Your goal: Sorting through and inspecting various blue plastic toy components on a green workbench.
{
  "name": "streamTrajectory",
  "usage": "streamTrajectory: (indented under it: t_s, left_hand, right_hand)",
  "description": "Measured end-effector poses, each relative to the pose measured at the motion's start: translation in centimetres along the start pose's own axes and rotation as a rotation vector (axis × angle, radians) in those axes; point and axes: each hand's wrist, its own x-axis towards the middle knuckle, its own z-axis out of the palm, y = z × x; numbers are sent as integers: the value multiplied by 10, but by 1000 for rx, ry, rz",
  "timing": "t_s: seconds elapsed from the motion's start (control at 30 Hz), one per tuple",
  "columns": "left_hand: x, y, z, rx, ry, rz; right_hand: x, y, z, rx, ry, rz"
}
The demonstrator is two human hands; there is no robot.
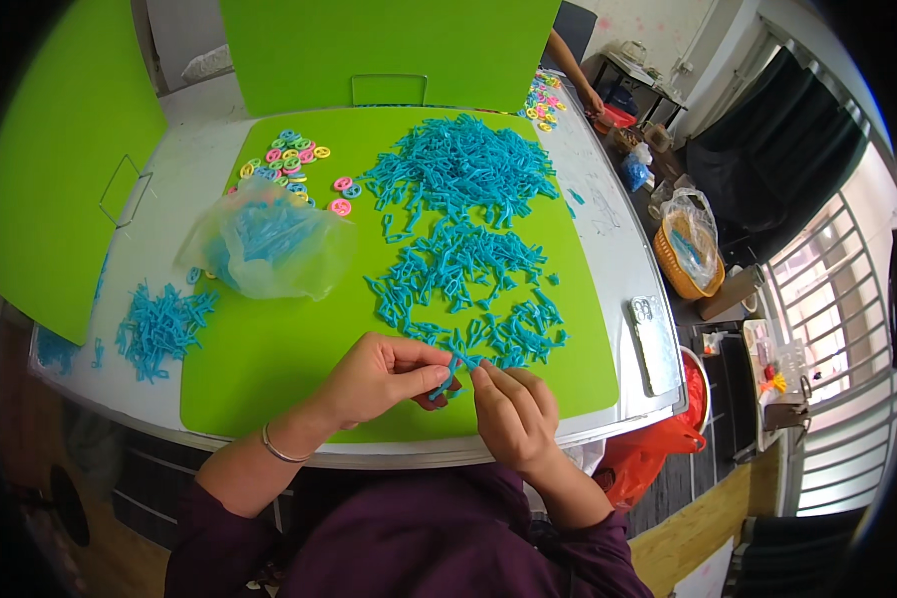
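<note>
Near the front edge of the green mat (269,389), my left hand (374,379) pinches a small blue plastic piece (452,369) between thumb and fingertips. My right hand (515,411) is closed beside it, its thumb and forefinger gripping the end of a blue piece. Whether the two hands hold one piece or two joined ones is too small to tell. Just beyond my fingers lie loose blue pieces (458,264), and a bigger heap of the same pieces (468,164) is behind them. Another small blue pile (162,329) sits at the left.
A clear plastic bag (299,254) with blue pieces lies left of centre, near pastel rings (287,159). Green boards (389,50) stand at the back and left. A phone (652,344) lies at the right edge. Another person's arm (573,72) reaches in at the far right.
</note>
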Motion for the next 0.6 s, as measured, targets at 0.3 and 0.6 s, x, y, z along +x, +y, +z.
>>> streamTrajectory:
  t_s: [0.3, 0.6]
  left_hand:
    - [-5, -1, 7, 98, -15, 118]
    - [0, -7, 6, -56, -27, 227]
  right_hand:
    - [1, 5, -4, 1582, -49, 1311]
    - [20, -15, -5, 1299, -153, 1113]
